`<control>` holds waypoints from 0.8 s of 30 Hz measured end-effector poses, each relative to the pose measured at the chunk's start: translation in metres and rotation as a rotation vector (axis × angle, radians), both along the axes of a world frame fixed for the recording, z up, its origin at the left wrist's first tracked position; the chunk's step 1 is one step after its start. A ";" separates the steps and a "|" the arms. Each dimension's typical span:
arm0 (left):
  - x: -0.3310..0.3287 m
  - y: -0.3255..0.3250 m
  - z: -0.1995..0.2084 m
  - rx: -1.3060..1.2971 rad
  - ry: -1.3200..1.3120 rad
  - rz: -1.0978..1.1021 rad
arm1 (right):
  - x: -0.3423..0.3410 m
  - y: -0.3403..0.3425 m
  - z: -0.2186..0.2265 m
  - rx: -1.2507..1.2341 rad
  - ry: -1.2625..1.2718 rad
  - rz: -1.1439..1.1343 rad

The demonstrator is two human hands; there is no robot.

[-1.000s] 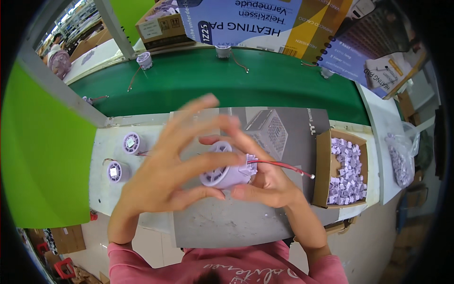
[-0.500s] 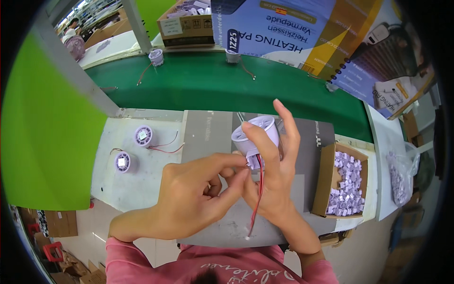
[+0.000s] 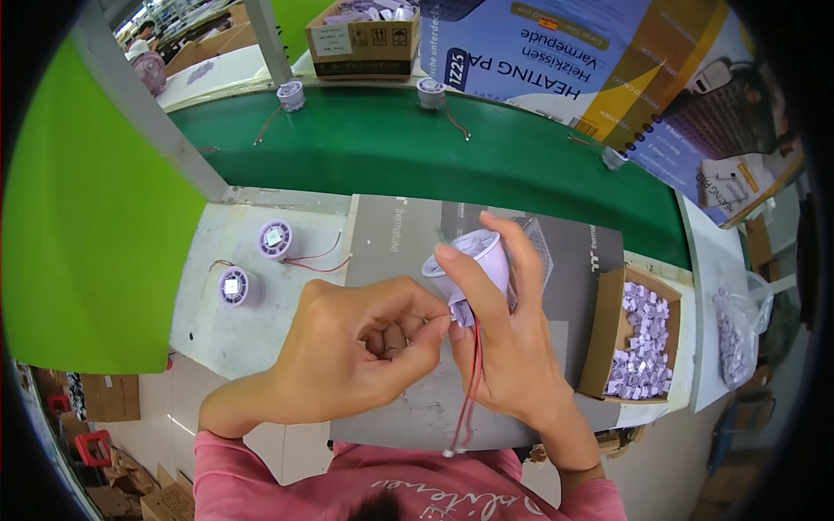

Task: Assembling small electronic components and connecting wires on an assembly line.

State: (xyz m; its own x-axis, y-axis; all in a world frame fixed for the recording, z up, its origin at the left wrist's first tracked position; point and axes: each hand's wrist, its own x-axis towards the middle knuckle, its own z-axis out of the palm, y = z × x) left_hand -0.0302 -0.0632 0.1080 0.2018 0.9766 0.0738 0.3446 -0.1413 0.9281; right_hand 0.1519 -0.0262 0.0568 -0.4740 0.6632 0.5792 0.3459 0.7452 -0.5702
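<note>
Grey board point(image 3: 387, 247); hands point(image 3: 347, 347) at lilac cup point(image 3: 493, 264), left apparently pinching.

Bright, even indoor light with soft shadows; black fisheye vignette at all 4 corners.
The long, flat green belt point(image 3: 347, 143) bows with lens distortion; thin white glare streaks the pale tiled floor point(image 3: 178, 395); distant upper-left background point(image 3: 187, 39) looks soft.

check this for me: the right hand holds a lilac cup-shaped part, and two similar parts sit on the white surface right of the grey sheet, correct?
Not quite: in the head view, the two similar parts sit on the white surface left of the grey sheet, not right.
</note>
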 end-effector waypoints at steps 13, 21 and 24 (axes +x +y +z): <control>-0.026 0.034 -0.020 -0.609 -0.608 -0.240 | -0.012 0.009 -0.006 0.368 -0.143 -0.107; -0.040 0.051 -0.054 -0.822 -0.619 -0.114 | -0.027 0.027 -0.005 0.101 0.287 -0.076; -0.076 0.064 -0.021 -0.110 0.188 -0.029 | -0.026 0.067 -0.022 0.289 0.100 0.049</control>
State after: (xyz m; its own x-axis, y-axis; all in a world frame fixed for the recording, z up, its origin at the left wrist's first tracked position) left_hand -0.1062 0.0004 0.0867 0.2304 0.9702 -0.0750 0.5107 -0.0550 0.8580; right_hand 0.1259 0.0406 0.0353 -0.4324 0.4424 0.7857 0.2585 0.8956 -0.3620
